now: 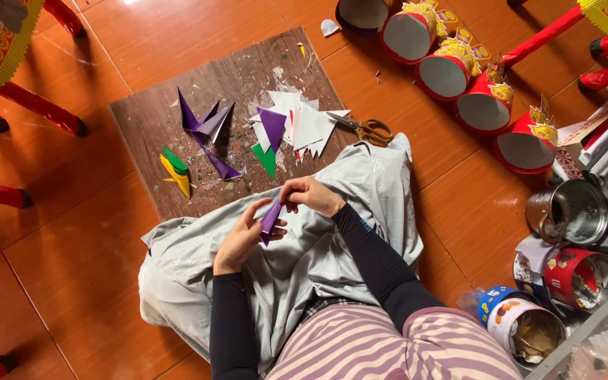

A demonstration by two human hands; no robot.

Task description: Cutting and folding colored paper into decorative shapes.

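A small folded purple paper piece (271, 217) is held between both hands above my lap, which is covered by a grey cloth (360, 183). My left hand (242, 238) grips its lower part from the left. My right hand (311, 194) pinches its upper tip. In front of me lies a dark wooden board (142, 127) on the floor. On it are folded purple paper shapes (209, 127), a yellow and green pair (176, 169), and a pile of white, purple and green triangles (293, 127).
Scissors with orange handles (369, 129) lie at the board's right edge. A row of red and gold paper cylinders (483, 105) runs along the upper right. A metal pot (575, 210) and tins (522, 320) stand at right. Red furniture legs (33, 104) stand at left.
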